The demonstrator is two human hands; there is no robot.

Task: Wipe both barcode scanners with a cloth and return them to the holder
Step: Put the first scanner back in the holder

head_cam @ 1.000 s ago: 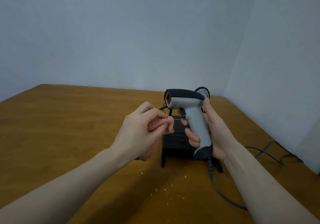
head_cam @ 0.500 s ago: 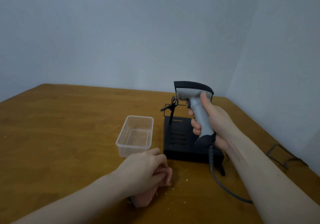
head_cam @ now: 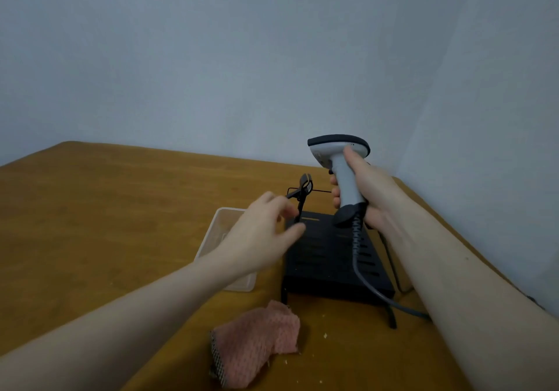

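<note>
Pale blue-grey walls meet in a corner behind a brown wooden table (head_cam: 90, 224).

Item: barcode scanner (head_cam: 340, 163), grey body with dark cap and dark butt. Your right hand (head_cam: 367, 197) grasps its handle, fingers wrapped round the grip, head upright and raised above the holder. Its grey cable (head_cam: 360, 257) drops from the butt, crosses the holder's top and runs off under your right forearm.

Item: holder (head_cam: 326, 257), black slotted stand on thin legs, sitting on the table near the far right corner. A thin black upright with a clip (head_cam: 302, 189) rises from its far left edge.

Item: your left hand (head_cam: 260, 236), released, fingers relaxed and spread, reaching over the holder's left edge, fingertips close to the clip; whether they touch it cannot be told.

Item: cloth (head_cam: 257, 342), pink, textured, crumpled on the table in front of the holder, apart from both hands.

Item: clear plastic container (head_cam: 220, 233), just left of the holder, partly hidden behind your left hand.

Item: pale crumbs (head_cam: 325, 335), scattered on the table near the cloth.
</note>
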